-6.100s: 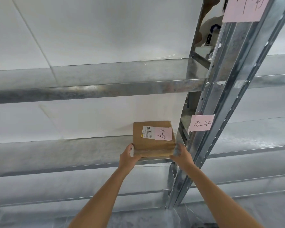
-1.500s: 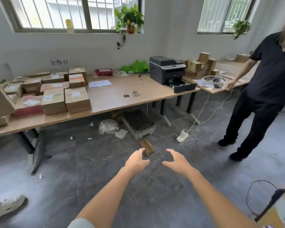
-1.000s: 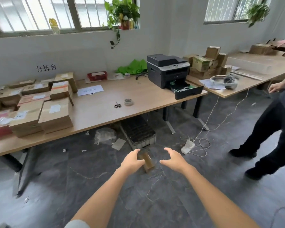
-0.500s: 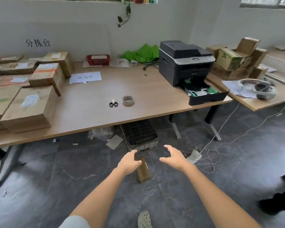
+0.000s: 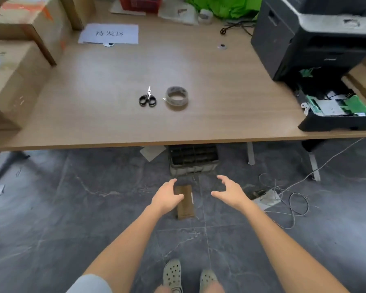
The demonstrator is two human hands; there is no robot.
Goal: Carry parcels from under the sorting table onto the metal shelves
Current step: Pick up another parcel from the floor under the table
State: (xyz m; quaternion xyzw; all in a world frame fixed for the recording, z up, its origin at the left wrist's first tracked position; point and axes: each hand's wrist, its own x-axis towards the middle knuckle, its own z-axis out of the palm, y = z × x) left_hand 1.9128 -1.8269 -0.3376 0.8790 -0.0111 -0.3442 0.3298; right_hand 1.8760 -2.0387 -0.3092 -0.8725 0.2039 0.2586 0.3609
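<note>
A small brown parcel (image 5: pixel 185 201) is seen lying on the floor just in front of the desk (image 5: pixel 178 121). The left hand (image 5: pixel 167 195) and right hand (image 5: pixel 228 192) are held spread and empty above it. It is judged not yet picked up, so lifting and shelving remain; the shelves are not seen.

The left hand (image 5: pixel 167 196) covers the left edge of the small brown parcel (image 5: pixel 185 203) on the floor. The counter (image 5: pixel 209 115) hides the back of the dark crate (image 5: pixel 193 159). The printer (image 5: pixel 317 49) is cut at the right edge, the cardboard boxes (image 5: pixel 13 77) at the left.
</note>
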